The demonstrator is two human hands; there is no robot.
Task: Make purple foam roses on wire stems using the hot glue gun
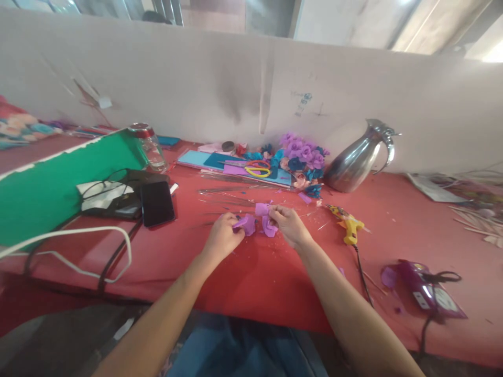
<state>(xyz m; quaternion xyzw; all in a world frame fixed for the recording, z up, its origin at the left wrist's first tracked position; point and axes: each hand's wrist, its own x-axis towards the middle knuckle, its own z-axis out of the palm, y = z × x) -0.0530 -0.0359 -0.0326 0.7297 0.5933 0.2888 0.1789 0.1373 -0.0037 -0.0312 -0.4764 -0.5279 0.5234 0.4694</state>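
Note:
Purple craft-paper petals lie between my two hands on the red tabletop. My left hand point(227, 232) has its thumb and fingers closed on a curled purple petal point(247, 225). With thumb and fingertips pinched, my right hand point(288, 224) grips a small purple paper piece point(262, 209). Another curled purple petal point(269, 227) is just below that piece, close to my right fingers; whether they touch it I cannot tell. Thin wire stems point(228, 196) lie behind my hands. A bunch of purple, blue and peach paper flowers point(304, 154) stands farther back.
A yellow glue gun point(349, 225) with its cord lies right of my hands, near a purple power strip point(430, 290). A steel jug point(356, 157) stands behind. Scissors point(257, 168) rest on coloured sheets. To the left are a phone point(157, 204), glass jar point(149, 146) and white cable point(128, 246).

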